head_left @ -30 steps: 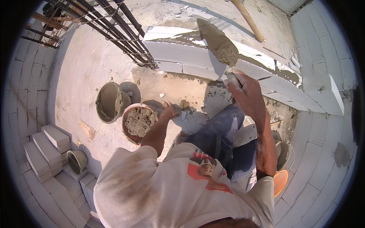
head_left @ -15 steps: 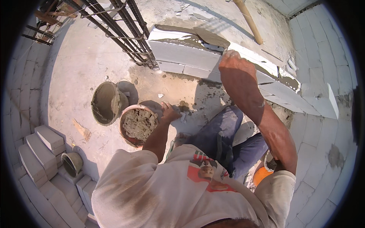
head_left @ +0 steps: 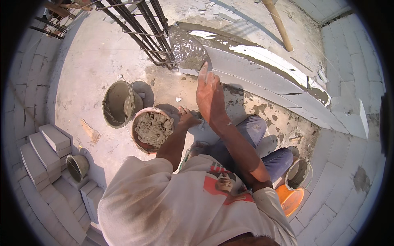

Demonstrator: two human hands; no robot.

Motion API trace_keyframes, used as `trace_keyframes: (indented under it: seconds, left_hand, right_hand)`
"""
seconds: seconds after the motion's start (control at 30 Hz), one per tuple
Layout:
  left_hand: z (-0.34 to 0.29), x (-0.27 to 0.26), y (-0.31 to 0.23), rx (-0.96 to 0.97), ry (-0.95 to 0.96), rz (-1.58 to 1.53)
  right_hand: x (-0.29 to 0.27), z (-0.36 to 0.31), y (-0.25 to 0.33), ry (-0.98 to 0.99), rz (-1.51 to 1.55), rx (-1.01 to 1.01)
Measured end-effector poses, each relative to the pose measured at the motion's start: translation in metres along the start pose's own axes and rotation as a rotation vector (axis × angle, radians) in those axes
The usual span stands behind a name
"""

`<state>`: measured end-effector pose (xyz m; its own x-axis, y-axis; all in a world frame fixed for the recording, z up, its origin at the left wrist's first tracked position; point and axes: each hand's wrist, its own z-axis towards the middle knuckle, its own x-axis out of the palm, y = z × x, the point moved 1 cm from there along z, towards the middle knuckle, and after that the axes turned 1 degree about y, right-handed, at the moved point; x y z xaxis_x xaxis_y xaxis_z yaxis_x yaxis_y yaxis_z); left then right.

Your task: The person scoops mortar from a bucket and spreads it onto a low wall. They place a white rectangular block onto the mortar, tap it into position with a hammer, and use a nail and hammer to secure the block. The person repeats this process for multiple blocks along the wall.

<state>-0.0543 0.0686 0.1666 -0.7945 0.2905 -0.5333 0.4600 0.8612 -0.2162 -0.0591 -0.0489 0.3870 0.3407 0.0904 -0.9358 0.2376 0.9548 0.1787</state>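
My right hand [head_left: 210, 95] is closed around a trowel, its index finger stretched toward the blade. The trowel's blade [head_left: 188, 48] is coated in wet grey mortar and lies against the near end of the low white block wall [head_left: 250, 76], beside the upright steel bars [head_left: 143, 30]. The handle is hidden by my hand. My left hand [head_left: 188, 118] holds nothing, its fingers apart, low beside a reddish bucket [head_left: 141, 148] filled with mortar [head_left: 154, 129]. Grey mortar [head_left: 234, 39] covers part of the wall's top.
A grey bucket [head_left: 119, 104] stands left of the mortar. Stacked blocks [head_left: 45, 158] and a small bucket [head_left: 78, 167] are at lower left. At right are another bucket [head_left: 297, 174], an orange bowl-shaped thing [head_left: 290, 201] and a block wall [head_left: 328, 184]. A pole [head_left: 278, 24] lies beyond the low wall.
My right hand has moved left along the wall with the trowel, down to the end by the steel bars. My left hand stays beside the mortar bucket. The view has shifted slightly.
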Motion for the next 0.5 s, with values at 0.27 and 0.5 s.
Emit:
trace_keyframes:
  seconds: [0.27,0.5]
  left_hand:
    - [0.034,0.040,0.028,-0.132,-0.096,-0.346]
    - [0.048,0.040,0.028,-0.107,-0.088,-0.318]
  right_hand:
    - [-0.052,-0.084,-0.040,0.258,0.755,0.150]
    - [-0.170,-0.273,-0.201,-0.019,0.535,1.075]
